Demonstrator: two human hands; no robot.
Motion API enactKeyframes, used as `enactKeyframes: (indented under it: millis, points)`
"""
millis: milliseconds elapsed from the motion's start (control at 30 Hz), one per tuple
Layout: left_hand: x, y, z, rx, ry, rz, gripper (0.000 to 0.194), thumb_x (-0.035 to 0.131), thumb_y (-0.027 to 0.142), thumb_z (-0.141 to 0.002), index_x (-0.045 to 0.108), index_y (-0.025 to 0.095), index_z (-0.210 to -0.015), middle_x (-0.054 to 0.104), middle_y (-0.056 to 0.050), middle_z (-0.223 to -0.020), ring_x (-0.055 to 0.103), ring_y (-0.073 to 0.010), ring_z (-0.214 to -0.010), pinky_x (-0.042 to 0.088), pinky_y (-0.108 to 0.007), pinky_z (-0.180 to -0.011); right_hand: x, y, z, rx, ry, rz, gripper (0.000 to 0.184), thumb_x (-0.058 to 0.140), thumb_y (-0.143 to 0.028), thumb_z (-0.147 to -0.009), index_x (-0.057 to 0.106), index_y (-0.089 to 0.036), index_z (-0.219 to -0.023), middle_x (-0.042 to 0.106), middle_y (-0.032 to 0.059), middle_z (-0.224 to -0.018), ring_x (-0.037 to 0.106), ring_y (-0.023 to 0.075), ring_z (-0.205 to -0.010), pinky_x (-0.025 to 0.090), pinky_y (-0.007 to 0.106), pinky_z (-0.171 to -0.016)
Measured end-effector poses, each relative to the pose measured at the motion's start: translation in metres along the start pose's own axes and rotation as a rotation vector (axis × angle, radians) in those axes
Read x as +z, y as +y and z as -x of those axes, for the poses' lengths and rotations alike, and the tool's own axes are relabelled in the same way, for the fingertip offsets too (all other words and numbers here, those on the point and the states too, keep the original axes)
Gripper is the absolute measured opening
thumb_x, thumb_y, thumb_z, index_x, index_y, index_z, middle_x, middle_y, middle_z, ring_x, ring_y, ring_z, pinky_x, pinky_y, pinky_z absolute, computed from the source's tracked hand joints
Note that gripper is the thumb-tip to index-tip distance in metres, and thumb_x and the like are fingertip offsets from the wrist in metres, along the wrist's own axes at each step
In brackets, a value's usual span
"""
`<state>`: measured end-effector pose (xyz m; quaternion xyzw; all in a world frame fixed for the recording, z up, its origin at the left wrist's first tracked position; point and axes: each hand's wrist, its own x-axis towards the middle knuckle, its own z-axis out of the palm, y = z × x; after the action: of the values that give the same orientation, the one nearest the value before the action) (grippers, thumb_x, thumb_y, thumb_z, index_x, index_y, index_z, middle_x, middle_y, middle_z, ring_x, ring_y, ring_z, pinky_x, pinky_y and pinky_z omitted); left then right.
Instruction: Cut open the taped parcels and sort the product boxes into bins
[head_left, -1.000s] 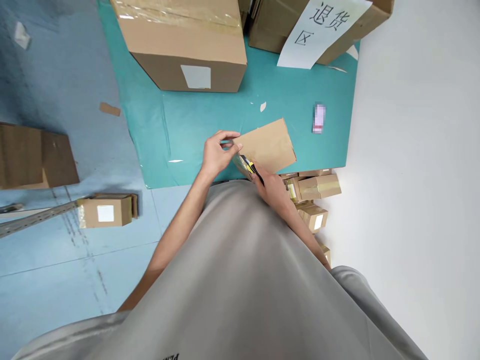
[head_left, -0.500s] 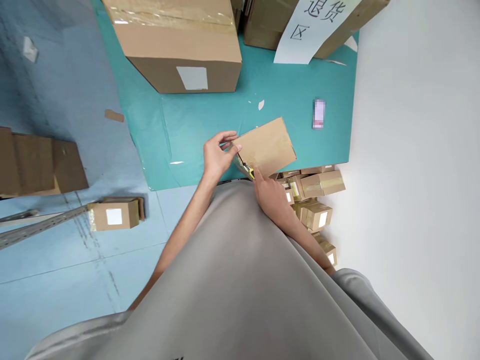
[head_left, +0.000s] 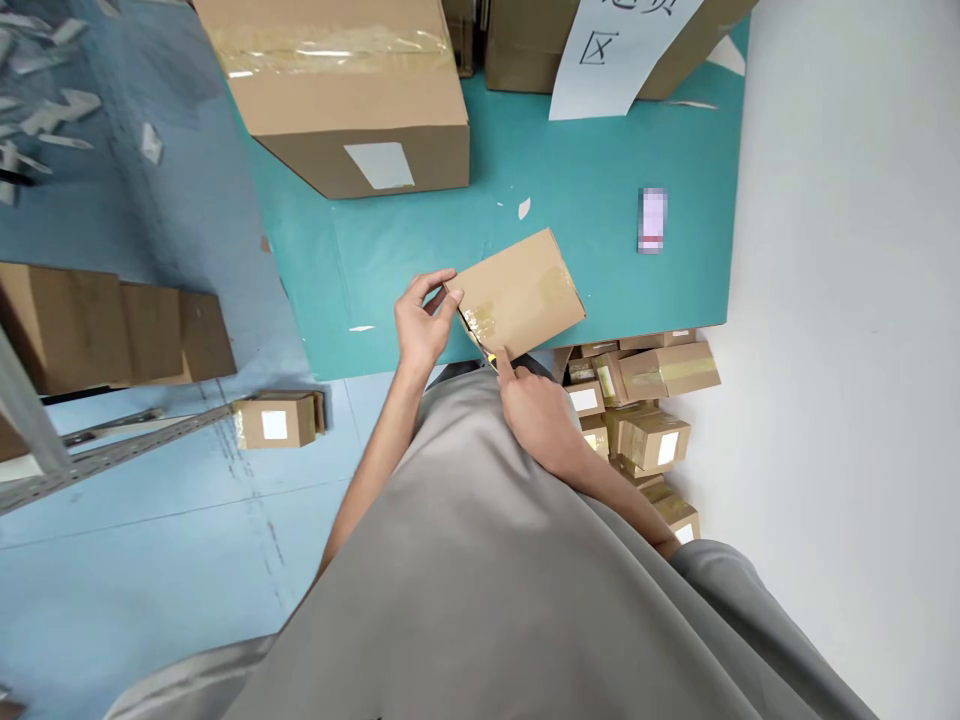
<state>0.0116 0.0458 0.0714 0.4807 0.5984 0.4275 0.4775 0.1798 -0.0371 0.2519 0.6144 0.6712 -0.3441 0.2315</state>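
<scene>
A small taped cardboard box [head_left: 521,290] lies tilted at the near edge of the teal table. My left hand [head_left: 421,325] grips its left corner between thumb and fingers. In my right hand [head_left: 536,405] is a yellow and black utility knife [head_left: 491,358], its index finger stretched along the tool. The blade points at the box's near left edge, where clear tape shines. Most of the handle is hidden under my fingers.
A large taped carton [head_left: 360,110] stands at the table's back left; another carton with a handwritten sheet [head_left: 607,60] is beside it. A blurred phone-like item [head_left: 652,220] lies at right. Several boxes [head_left: 660,440] are piled below the table [head_left: 690,290], by the white wall.
The knife has moved down and slightly left along the box's edge, toward my body. My view has shifted left, showing more floor and cartons there.
</scene>
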Motion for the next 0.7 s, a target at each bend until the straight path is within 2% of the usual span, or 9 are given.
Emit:
enactKeyframes:
  millis: [67, 167, 233, 300, 367, 467, 567, 633, 700]
  points:
    - [0.001, -0.002, -0.001, 0.013, 0.026, -0.004, 0.053, 0.078, 0.066, -0.100, 0.076, 0.023, -0.132, 0.076, -0.011, -0.137, 0.072, -0.0295, -0.137, 0.061, -0.043, -0.121, -0.004, 0.020, 0.002, -0.013, 0.115, -0.085, 0.064, 0.030, -0.028, -0.119, 0.034, -0.023, -0.183, 0.082, 0.0204, -0.134, 0.083, 0.0329, -0.110, 0.065, 0.041, -0.093]
    - [0.003, -0.001, -0.010, 0.052, 0.062, -0.025, 0.053, 0.075, 0.066, -0.103, 0.076, 0.022, -0.133, 0.077, -0.012, -0.138, 0.073, -0.0297, -0.137, 0.060, -0.045, -0.122, -0.005, 0.066, -0.010, 0.064, 0.435, -0.235, 0.064, 0.022, -0.039, -0.122, 0.033, -0.022, -0.184, 0.075, 0.0204, -0.151, 0.078, 0.0344, -0.128, 0.062, 0.043, -0.104]
    - [0.007, 0.007, -0.016, 0.097, 0.081, -0.074, 0.051, 0.071, 0.065, -0.106, 0.075, 0.023, -0.134, 0.077, -0.013, -0.140, 0.072, -0.0306, -0.139, 0.058, -0.047, -0.125, 0.000, 0.101, -0.026, 0.126, 0.625, -0.325, 0.066, 0.019, -0.042, -0.123, 0.034, -0.019, -0.183, 0.070, 0.0214, -0.159, 0.073, 0.0344, -0.139, 0.060, 0.046, -0.111]
    - [0.016, 0.023, -0.019, 0.176, 0.087, -0.170, 0.047, 0.068, 0.062, -0.109, 0.075, 0.025, -0.137, 0.075, -0.013, -0.147, 0.067, -0.0336, -0.148, 0.051, -0.054, -0.133, 0.008, 0.129, -0.042, 0.128, 0.703, -0.409, 0.067, 0.022, -0.048, -0.123, 0.038, -0.018, -0.181, 0.071, 0.0214, -0.158, 0.073, 0.0338, -0.141, 0.059, 0.048, -0.114]
    - [0.033, 0.043, -0.019, 0.285, 0.029, -0.299, 0.041, 0.065, 0.057, -0.112, 0.075, 0.029, -0.140, 0.071, -0.011, -0.156, 0.055, -0.0365, -0.161, 0.037, -0.063, -0.141, 0.015, 0.147, -0.053, 0.091, 0.718, -0.474, 0.068, 0.028, -0.053, -0.122, 0.043, -0.018, -0.178, 0.074, 0.0210, -0.153, 0.074, 0.0336, -0.138, 0.059, 0.049, -0.115]
    - [0.070, 0.064, -0.014, 0.432, -0.190, -0.466, 0.037, 0.059, 0.051, -0.115, 0.073, 0.034, -0.145, 0.066, -0.007, -0.166, 0.039, -0.0362, -0.173, 0.019, -0.071, -0.145, 0.021, 0.154, -0.061, 0.034, 0.711, -0.522, 0.067, 0.032, -0.054, -0.121, 0.046, -0.019, -0.177, 0.077, 0.0190, -0.148, 0.076, 0.0330, -0.137, 0.060, 0.049, -0.115]
    - [0.103, 0.068, -0.010, 0.491, -0.348, -0.546, 0.038, 0.051, 0.046, -0.118, 0.071, 0.033, -0.147, 0.065, -0.007, -0.167, 0.039, -0.0341, -0.174, 0.016, -0.071, -0.146, 0.018, 0.152, -0.066, -0.006, 0.656, -0.536, 0.066, 0.031, -0.047, -0.121, 0.042, -0.017, -0.179, 0.079, 0.0185, -0.144, 0.077, 0.0323, -0.134, 0.061, 0.046, -0.113]
    - [0.113, 0.063, -0.010, 0.485, -0.370, -0.573, 0.039, 0.046, 0.042, -0.120, 0.072, 0.030, -0.146, 0.066, -0.009, -0.166, 0.042, -0.0335, -0.172, 0.019, -0.070, -0.145, 0.013, 0.150, -0.070, -0.017, 0.608, -0.519, 0.065, 0.031, -0.041, -0.121, 0.039, -0.015, -0.180, 0.079, 0.0188, -0.146, 0.078, 0.0336, -0.132, 0.062, 0.046, -0.111]
    - [0.115, 0.058, -0.011, 0.472, -0.370, -0.587, 0.039, 0.044, 0.041, -0.120, 0.072, 0.028, -0.144, 0.067, -0.010, -0.165, 0.043, -0.0333, -0.171, 0.021, -0.071, -0.145, 0.007, 0.148, -0.074, -0.020, 0.562, -0.468, 0.065, 0.031, -0.037, -0.120, 0.036, -0.016, -0.182, 0.076, 0.0181, -0.153, 0.078, 0.0348, -0.132, 0.062, 0.046, -0.110]
